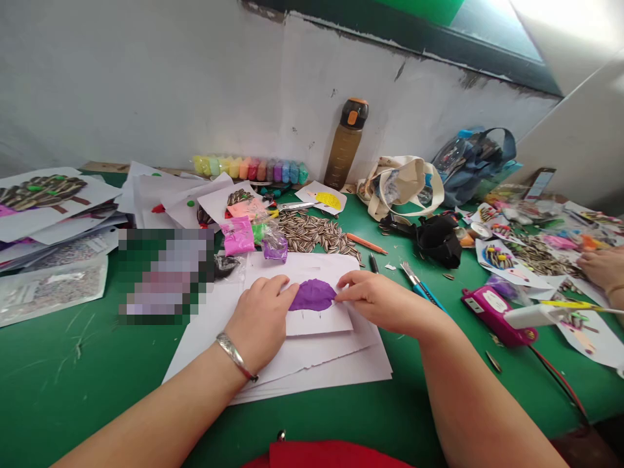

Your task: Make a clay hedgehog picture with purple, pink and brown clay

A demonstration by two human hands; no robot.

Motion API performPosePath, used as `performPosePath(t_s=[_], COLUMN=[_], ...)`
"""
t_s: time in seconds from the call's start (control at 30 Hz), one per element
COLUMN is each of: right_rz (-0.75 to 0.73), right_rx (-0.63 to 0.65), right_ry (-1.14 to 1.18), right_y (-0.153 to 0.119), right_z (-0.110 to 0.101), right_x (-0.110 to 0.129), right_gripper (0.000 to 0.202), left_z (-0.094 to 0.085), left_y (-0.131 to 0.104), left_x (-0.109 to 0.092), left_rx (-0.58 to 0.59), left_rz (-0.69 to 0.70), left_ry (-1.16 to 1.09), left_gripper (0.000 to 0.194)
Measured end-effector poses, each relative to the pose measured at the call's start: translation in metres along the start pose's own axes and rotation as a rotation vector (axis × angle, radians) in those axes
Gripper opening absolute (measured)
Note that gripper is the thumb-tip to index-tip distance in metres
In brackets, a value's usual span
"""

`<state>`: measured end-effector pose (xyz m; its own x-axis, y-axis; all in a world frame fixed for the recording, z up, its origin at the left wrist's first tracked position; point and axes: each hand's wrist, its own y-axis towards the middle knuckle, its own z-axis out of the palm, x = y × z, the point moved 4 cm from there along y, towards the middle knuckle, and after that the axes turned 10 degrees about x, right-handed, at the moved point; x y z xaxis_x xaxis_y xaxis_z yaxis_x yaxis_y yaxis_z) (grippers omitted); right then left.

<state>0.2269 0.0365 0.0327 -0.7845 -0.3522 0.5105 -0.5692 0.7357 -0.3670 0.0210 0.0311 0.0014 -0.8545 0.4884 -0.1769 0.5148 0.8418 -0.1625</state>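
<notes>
A flattened oval of purple modelling clay [312, 295] lies on a small white sheet of paper [319, 327]. Short pen lines show under the clay's lower edge. My left hand [260, 318], with a silver bracelet at the wrist, rests on the paper at the left; its thumb touches the clay's left end and its fingers lie on the sheet. At the clay's right tip, the thumb and fingertips of my right hand [373, 296] are pinched together on its edge. Larger white sheets [273, 383] are stacked beneath.
Striped sunflower seeds [312, 231] are heaped behind the paper, beside pink clay [237, 235] in wrapping. An orange pencil [366, 244], blue pens [424, 286] and a magenta device [500, 316] lie rightward. A brown bottle [346, 146] stands by the wall. Another person's hand [602, 266] is far right.
</notes>
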Motion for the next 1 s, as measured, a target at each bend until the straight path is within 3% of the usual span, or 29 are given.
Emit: performPosePath(t_s=[0.13,0.5,0.7,1.0], right_rz=[-0.015,0.016,-0.02,0.009], right_rx=[-0.008,0.031,0.04,0.055], right_ry=[0.025,-0.023,0.04,-0.076], right_y=[0.001,-0.002,-0.002,-0.001], right_z=[-0.002,0.003,-0.001,0.008], right_x=[0.002,-0.001,0.002,0.004], right_gripper=[0.055,0.048,0.062,0.055], left_z=[0.001,0.001,0.001,0.001], left_y=[0.0,0.0,0.0,0.0], left_x=[0.0,0.001,0.001,0.001], left_rx=[-0.02,-0.021,-0.023,-0.004], left_rz=[0.005,0.012,0.012,0.002], left_ry=[0.001,0.001,0.001,0.007], left_gripper=[0.051,0.052,0.052,0.054])
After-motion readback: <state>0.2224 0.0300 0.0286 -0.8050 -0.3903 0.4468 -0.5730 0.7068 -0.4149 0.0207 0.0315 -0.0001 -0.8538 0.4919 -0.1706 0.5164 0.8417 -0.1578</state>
